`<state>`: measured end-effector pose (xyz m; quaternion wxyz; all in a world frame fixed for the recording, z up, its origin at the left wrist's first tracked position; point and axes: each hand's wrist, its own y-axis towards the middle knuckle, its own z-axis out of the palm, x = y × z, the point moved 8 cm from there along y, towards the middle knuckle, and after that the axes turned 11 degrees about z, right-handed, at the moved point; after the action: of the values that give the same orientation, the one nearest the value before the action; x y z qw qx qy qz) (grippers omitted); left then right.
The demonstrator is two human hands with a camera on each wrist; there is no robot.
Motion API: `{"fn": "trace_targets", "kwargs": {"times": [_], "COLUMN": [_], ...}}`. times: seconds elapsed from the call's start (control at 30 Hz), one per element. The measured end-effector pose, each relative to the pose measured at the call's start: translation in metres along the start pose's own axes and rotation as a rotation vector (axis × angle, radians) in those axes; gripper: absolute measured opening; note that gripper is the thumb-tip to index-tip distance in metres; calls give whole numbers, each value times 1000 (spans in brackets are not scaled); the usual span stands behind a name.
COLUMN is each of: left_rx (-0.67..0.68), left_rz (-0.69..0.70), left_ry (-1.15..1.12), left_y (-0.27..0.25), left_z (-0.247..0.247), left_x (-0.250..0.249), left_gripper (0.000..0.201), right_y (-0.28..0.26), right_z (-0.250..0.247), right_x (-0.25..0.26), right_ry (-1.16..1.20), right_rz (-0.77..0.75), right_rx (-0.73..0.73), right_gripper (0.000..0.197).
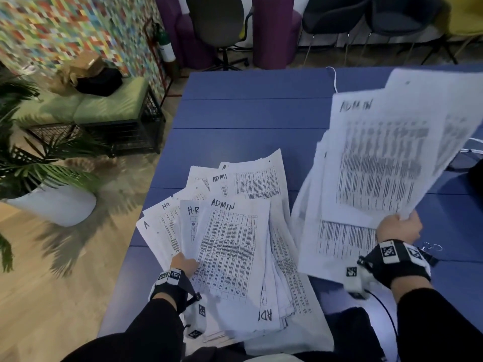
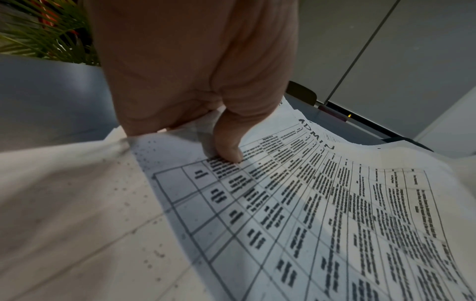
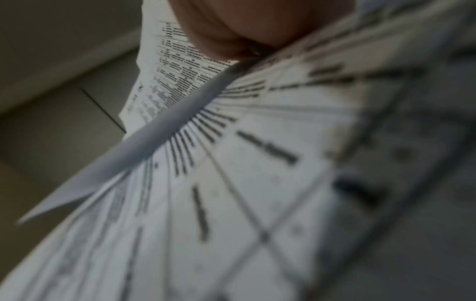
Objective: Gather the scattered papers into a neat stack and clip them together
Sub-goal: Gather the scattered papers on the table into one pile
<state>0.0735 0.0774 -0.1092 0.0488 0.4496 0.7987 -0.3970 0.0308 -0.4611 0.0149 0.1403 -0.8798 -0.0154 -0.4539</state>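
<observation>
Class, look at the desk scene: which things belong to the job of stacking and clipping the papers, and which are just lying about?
Part of the job:
- fanned papers held by the left hand
- raised bundle of papers held by the right hand
- binder clips on the blue table

Just lying about:
- potted plant
- green bench
- office chair
- white cable

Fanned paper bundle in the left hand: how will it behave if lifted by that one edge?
Probably floppy: the sheets already curve under the left hand's thumb. Likely to slide apart, since they lie fanned and unclipped. Probably light for its spread.
</observation>
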Motion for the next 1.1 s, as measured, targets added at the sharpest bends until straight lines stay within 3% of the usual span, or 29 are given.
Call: {"fn": "trace_targets", "kwargs": {"times": [0.13,0.27,0.33,0.47,0.53,0.6,0.67,0.77,0.83,0.9,0.97,1.1], "left_rx": [58,108,116,164,179,231,244,269,255,231,229,212], "left_rz": [15,26,26,-30,-52,-72,-54,-33,-6,-2,28,63], "left_ry": [-21,-92,-147,-390,-558,-704,-747,-662,-579,-463,-370,-268], "left_y": [-8,-13,-16,-21,16,31,12,-21,-20,-17,-16,-12], "left_z": [16,33,35,37,58,71,60,42,40,38,37,41], "left_x": [-7,-16,-21,-21,8,19,2,-22,-22,-19,-21,-24], "left_gripper": [47,45,42,43,60,90,94,117,117,111,112,79], "right_y": [-23,-67,-89,-117,-135,-152,-149,-138,-143,-155,-163,-152], "right_z": [6,35,53,91,107,111,107,99,106,115,116,113], "right_x": [48,57,33,-51,-87,-108,-103,-81,-85,-101,-105,-90], "right_ry": [177,25,-81,-381,-571,-687,-658,-522,-653,-903,-984,-761], "right_rz": [-44,-172,-208,-75,-9,31,-40,-134,-169,-190,-204,-218], "right_rx": [113,313,401,653,885,1061,983,760,825,998,1115,976], "right_gripper": [35,30,26,31,39,58,69,46,44,49,57,101]}}
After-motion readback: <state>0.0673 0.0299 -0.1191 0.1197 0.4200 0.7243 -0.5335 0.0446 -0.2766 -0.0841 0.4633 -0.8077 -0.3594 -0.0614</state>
